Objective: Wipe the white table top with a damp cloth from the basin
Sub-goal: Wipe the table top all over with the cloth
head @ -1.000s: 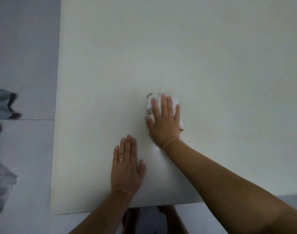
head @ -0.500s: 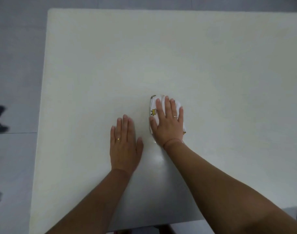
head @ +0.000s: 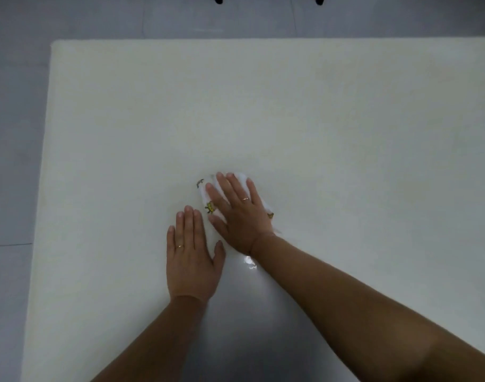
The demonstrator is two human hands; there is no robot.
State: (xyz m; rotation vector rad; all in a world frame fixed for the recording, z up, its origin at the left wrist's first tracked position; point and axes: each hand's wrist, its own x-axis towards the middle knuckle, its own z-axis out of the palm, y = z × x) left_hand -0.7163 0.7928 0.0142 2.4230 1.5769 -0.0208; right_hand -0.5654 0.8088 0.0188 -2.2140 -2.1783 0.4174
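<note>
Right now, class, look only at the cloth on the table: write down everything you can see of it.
The cloth is small, white and soft-looking, with little yellow printed figures near its edges. It lies bunched flat on the white table, around the middle of the near half. The right hand presses down on it palm-first, fingers spread, covering most of it, so only its left edge, far edge and a bit of the right edge show. The left hand rests flat on the table beside it, seemingly not touching it.

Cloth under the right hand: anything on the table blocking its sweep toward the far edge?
Nothing visible. The right hand presses the cloth flat; the table top beyond is bare. The left hand rests beside it, nearer.
</note>
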